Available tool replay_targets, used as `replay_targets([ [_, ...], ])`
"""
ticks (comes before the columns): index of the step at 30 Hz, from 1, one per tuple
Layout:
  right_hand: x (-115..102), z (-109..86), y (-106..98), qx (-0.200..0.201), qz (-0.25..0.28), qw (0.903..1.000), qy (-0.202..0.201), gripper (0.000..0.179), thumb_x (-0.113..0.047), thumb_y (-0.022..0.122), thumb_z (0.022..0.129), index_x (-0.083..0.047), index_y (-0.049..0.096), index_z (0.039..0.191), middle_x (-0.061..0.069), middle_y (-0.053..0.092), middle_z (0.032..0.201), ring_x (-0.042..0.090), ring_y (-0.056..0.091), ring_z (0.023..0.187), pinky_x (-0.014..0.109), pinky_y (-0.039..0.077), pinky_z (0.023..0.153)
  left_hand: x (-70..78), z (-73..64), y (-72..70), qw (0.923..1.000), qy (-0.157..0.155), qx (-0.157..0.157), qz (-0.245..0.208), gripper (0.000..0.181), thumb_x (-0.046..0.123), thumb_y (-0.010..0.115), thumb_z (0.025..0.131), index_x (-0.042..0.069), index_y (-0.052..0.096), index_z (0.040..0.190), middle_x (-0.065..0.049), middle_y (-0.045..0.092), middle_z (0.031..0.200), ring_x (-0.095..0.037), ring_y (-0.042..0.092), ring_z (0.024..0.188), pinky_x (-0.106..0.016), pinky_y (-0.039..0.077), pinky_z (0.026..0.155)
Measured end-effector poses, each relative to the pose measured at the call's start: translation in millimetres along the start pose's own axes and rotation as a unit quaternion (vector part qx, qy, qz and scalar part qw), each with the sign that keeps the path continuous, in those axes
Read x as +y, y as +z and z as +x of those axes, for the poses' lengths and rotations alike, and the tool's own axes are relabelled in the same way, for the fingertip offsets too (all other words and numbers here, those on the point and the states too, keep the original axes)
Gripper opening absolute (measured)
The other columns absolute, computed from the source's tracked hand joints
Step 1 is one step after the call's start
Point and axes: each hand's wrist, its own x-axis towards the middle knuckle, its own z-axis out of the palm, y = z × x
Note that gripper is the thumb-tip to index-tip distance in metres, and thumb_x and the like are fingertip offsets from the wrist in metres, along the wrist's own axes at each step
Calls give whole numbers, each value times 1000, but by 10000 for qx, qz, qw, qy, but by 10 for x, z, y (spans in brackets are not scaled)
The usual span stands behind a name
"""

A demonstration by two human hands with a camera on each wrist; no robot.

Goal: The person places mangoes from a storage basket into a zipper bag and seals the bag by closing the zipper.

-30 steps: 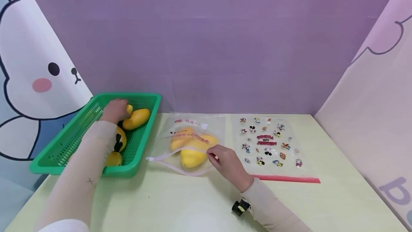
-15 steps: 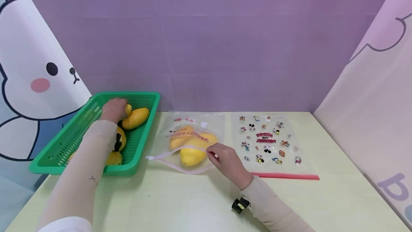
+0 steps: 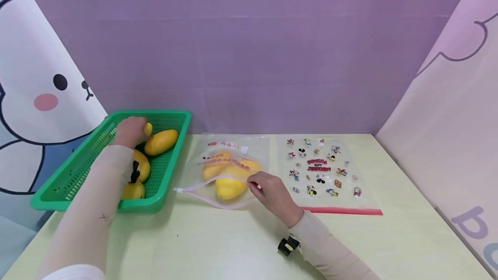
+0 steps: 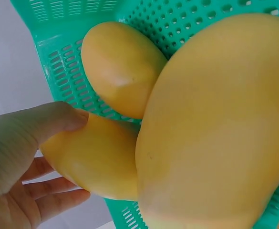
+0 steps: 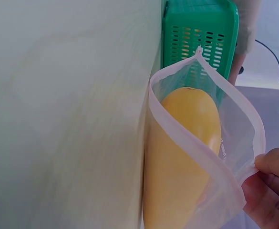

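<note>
In the green basket [image 3: 155, 204], my left hand [image 3: 129, 132] grips a yellow mango [image 4: 98, 157], thumb on top and fingers beneath. Another mango [image 3: 161, 142] lies beside it, and a large one [image 4: 215, 124] fills much of the left wrist view. My right hand [image 3: 276, 195] pinches the pale zip edge of a clear zip bag [image 3: 196, 163] at its right corner. The bag's mouth gapes, its slider [image 3: 178, 190] at the left end. Several mangoes [image 3: 229, 188] lie inside; one [image 5: 189, 112] shows through the mouth in the right wrist view.
A second zip bag [image 3: 320, 189] with cartoon prints and a red zip edge lies flat to the right. Purple cloth [image 3: 249, 55] rises behind the pale table [image 3: 218, 245]. More mangoes [image 3: 141, 165] lie under my left forearm in the basket.
My left hand has shifted slightly left in the basket, still gripping the mango. The right hand keeps its pinch on the bag edge, and the head view has drifted a little.
</note>
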Motion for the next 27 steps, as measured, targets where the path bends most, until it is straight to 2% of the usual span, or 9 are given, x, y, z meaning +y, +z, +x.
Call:
replay_targets([
  [5,1,-5,5,-4,-17,10000,-23,6,-2,68,83,-4,70,89,4,69,86,11,63,73,17,51,64,-28,4,10,10000,14,24,-21,28,14,73,76,-3,53,87,-21,56,76,-35,54,66,-45,43,51],
  [10,6,2,-15,38,-27,10000,-1,7,-1,69,82,-4,70,88,3,69,86,11,63,73,17,51,63,36,6,-51,9999,62,135,-60,26,12,72,75,-3,54,86,-20,56,76,-34,52,65,-45,43,54],
  [17,-11,-1,-14,27,-22,10000,-55,7,0,69,82,-4,70,88,3,69,85,11,63,73,17,52,65,116,-34,-146,10000,55,40,35,35,14,73,76,-7,55,97,-24,58,84,-36,54,70,-47,46,57],
  [27,-12,-34,1,-58,-98,9999,26,6,-1,68,83,-5,70,88,3,69,86,11,64,75,18,52,66,90,-139,-193,9999,133,91,9,47,15,73,77,-12,54,110,-28,60,90,-37,56,70,-48,47,58],
])
